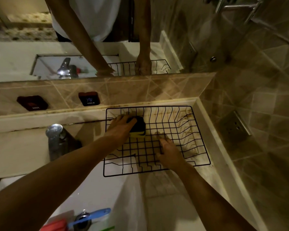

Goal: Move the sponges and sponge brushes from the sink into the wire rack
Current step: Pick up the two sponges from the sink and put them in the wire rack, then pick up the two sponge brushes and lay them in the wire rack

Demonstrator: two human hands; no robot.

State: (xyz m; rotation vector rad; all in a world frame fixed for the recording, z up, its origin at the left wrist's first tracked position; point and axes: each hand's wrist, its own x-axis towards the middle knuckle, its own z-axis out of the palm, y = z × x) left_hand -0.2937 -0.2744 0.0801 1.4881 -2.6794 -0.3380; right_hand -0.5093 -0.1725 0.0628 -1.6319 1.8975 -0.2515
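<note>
A black wire rack stands on the counter right of the sink. My left hand holds a sponge, dark on top and yellow below, down on the rack's back left grid. Flat on the grid near the rack's front lies my right hand, fingers spread, holding nothing. In the white sink at the bottom lie a blue-handled brush, a red item and a green edge, all cut off by the frame.
A chrome tap rises left of the rack. Hot and cold buttons sit on the tiled ledge behind. Above, a mirror reflects my arms. Tiled wall with a socket closes the right side.
</note>
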